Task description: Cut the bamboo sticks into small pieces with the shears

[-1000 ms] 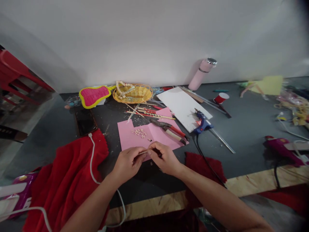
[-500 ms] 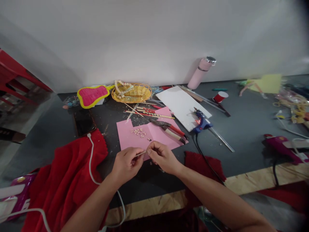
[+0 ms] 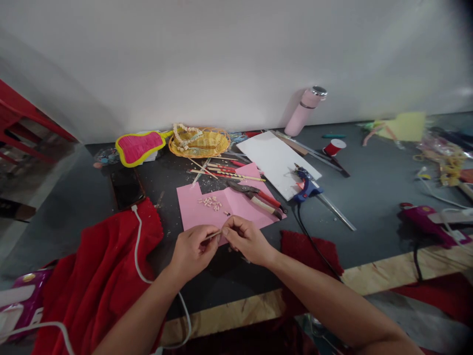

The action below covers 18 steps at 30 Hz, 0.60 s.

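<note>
Between my hands, over the near edge of the pink paper [image 3: 188, 202], is a thin light stick [image 3: 212, 236]. My left hand [image 3: 195, 248] is closed round it, thumb against fingers. The fingertips of my right hand [image 3: 246, 240] are pinched at the stick's right end; whatever they hold there is too small to make out. Several small pale pieces [image 3: 211, 202] lie on the paper just beyond my hands. Pliers with red and white handles [image 3: 254, 195] rest on the paper's right side. Behind the paper lie thin wooden sticks [image 3: 225, 172], some partly red.
A yellow basket [image 3: 218, 143], a pink and yellow piece [image 3: 140, 148], and a pink bottle [image 3: 305, 112] stand along the wall. A blue glue gun [image 3: 306, 187] touches a white board [image 3: 273, 158]. Left are a phone [image 3: 127, 188], red cloth [image 3: 107, 261] and white cable [image 3: 138, 246].
The view has shifted slightly, so the tabletop things appear a little further left. My hands keep nearly the same pose round the stick.
</note>
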{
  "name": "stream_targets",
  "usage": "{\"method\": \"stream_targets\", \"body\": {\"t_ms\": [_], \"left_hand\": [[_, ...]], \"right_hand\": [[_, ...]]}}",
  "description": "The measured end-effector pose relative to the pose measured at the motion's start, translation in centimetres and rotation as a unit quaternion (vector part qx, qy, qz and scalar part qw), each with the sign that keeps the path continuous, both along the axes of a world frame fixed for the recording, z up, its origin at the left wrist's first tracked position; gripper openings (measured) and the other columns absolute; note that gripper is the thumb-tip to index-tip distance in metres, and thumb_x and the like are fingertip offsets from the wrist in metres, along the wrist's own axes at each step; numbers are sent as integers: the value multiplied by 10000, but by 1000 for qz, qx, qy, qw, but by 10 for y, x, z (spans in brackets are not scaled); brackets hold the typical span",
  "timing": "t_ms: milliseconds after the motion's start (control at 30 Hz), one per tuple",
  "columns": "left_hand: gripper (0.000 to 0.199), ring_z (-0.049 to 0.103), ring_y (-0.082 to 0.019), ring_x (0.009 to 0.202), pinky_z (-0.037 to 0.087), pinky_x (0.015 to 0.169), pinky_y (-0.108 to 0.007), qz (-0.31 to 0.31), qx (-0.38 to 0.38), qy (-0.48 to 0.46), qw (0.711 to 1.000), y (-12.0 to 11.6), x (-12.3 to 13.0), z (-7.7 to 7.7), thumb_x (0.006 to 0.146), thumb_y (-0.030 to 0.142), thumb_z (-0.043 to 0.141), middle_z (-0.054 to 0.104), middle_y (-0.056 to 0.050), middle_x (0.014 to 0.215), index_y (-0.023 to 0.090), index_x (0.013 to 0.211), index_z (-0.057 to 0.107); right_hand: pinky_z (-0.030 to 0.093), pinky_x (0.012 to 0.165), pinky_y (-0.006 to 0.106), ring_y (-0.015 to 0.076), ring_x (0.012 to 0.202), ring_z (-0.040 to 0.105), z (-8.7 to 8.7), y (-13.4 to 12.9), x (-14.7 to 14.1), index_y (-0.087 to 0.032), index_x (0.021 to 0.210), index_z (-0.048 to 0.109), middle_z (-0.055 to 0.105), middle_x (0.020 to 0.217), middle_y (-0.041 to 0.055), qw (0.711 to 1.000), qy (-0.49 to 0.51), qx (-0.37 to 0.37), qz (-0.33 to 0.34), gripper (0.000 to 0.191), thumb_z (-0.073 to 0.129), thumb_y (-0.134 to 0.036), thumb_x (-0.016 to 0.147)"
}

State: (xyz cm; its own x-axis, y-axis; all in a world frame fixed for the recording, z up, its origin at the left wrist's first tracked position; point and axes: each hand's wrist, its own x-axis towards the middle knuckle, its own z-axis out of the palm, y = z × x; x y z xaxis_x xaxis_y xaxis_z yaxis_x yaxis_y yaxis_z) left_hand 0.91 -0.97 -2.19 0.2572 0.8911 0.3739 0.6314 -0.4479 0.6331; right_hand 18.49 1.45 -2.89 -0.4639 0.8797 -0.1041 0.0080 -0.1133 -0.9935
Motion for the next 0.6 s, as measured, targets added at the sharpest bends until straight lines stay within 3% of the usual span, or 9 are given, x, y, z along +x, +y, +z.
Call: {"method": "stream_targets", "body": {"t_ms": [167, 300, 400, 600], "left_hand": [[85, 655, -132, 692, 478, 633, -212, 1, -42, -14, 999, 1, 0, 0, 862, 205, 538, 710, -17, 793, 198, 894, 615], [113, 624, -117, 644, 463, 598, -207, 43, -115, -86, 989, -1, -2, 1, 917, 252, 451, 673, -9, 778, 196, 924, 549], [106, 581, -113, 634, 446, 598, -211, 58, -119, -108, 985, -2, -3, 2, 922, 265, 432, 617, -3, 769, 191, 916, 507], [96, 559, -117, 668, 435, 612, -211, -52, -149, -89, 983, -4, 0, 5, 920, 258, 431, 581, 6, 773, 198, 906, 506]], "right_hand": [[352, 455, 188, 53, 452, 400, -3, 1, 1, -184, 815, 504, 429, 585, -78, 999, 26, -17, 17, 299, 534, -476, 870], [356, 465, 198, 51, 447, 398, -3, 2, 1, -182, 834, 510, 431, 592, -79, 996, 77, -50, 21, 314, 535, -493, 869], [348, 454, 194, 45, 447, 395, -2, 2, 1, -178, 829, 510, 446, 624, -71, 991, 104, -80, 25, 336, 559, -510, 848], [339, 439, 183, 49, 453, 387, 1, 1, -1, -178, 819, 506, 433, 591, -75, 985, 122, -106, 56, 365, 582, -535, 824]]}}
